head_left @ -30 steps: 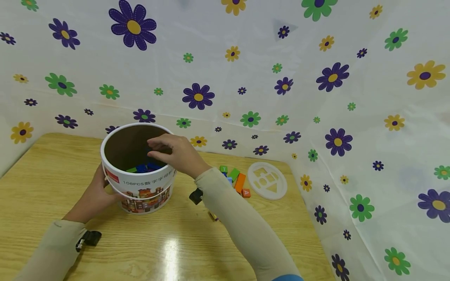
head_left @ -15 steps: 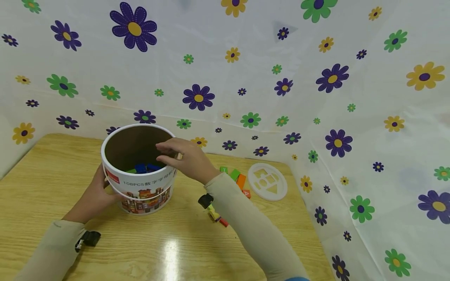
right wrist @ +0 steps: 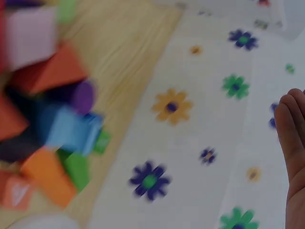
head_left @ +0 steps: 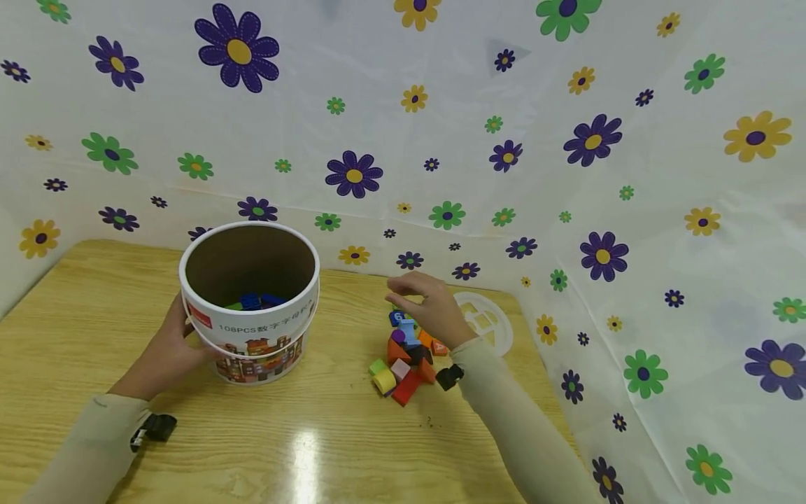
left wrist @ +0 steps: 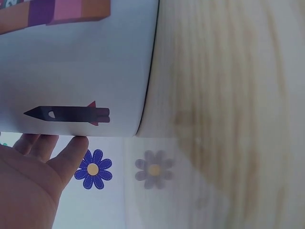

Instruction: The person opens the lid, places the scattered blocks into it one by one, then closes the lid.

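So the big change is the right hand (head_left: 431, 308): a second ago it was in the mouth of the bucket (head_left: 252, 332), half a second ago it was at the rim, and now it's over by the pile of blocks (head_left: 398, 353) on the right of the desk (head_left: 220, 441). Fingers loosely curved, thumb apart, and I can't see anything pinched in there. Whether it touches the pile, can't tell.

Left hand (head_left: 170, 353) hasn't budged. It's spread against the bucket's side, and the left wrist view has fingertips right on the wall. Bucket's upright in the same spot, with blue blocks (head_left: 250, 302) and a bit of green showing down inside.

With the arm out of the way you can finally see the near end of the pile: yellow block (head_left: 384, 381), red block (head_left: 407, 387), pink block (head_left: 400, 369). The white plate (head_left: 506, 329) with the cutouts sits just behind the right hand, now partly covered by it.

My read: the work has moved from bucket to pile, with the left hand just keeping the bucket steady.
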Tool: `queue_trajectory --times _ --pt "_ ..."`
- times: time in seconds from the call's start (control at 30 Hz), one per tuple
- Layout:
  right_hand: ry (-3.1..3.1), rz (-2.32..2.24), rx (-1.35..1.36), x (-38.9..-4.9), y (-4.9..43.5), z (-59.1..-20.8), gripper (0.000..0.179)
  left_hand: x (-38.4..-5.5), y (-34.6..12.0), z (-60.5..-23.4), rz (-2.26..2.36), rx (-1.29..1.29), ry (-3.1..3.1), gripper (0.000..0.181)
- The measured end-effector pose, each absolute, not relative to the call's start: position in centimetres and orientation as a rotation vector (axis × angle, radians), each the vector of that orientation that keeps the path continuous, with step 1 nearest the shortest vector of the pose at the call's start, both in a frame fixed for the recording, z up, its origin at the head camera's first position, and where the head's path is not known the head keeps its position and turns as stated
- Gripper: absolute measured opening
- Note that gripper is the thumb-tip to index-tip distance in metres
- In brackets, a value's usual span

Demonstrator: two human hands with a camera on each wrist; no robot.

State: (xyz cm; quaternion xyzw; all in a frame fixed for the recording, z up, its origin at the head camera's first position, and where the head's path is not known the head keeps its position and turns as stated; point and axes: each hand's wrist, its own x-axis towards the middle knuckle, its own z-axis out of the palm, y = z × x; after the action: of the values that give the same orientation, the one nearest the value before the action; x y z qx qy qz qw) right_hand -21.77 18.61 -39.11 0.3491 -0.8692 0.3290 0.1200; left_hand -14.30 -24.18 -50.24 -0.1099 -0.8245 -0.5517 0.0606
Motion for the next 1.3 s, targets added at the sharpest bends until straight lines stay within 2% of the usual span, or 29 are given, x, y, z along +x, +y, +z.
queue_trajectory --times 0.27,0.57,0.83,1.3 --pt "-2.807 0.875 0.823 -21.2 25.4 -42.6 0.024 -14.5 -24.3 -50.4 -1.686 -0.329 -2.486 0.125" --pt "-3.01 0.749 0.72 -20.9 30.2 -46.0 0.031 -14.6 -24.2 -50.4 -1.689 -0.284 -2.513 0.123" --pt "-3.037 0.58 0.666 -20.7 31.6 -48.7 0.032 -14.6 -24.4 -50.8 -1.68 -0.333 -2.49 0.125" --pt "-3.036 0.506 0.682 -20.9 31.0 -49.6 0.031 -14.4 -24.4 -50.6 -1.687 -0.323 -2.497 0.124"
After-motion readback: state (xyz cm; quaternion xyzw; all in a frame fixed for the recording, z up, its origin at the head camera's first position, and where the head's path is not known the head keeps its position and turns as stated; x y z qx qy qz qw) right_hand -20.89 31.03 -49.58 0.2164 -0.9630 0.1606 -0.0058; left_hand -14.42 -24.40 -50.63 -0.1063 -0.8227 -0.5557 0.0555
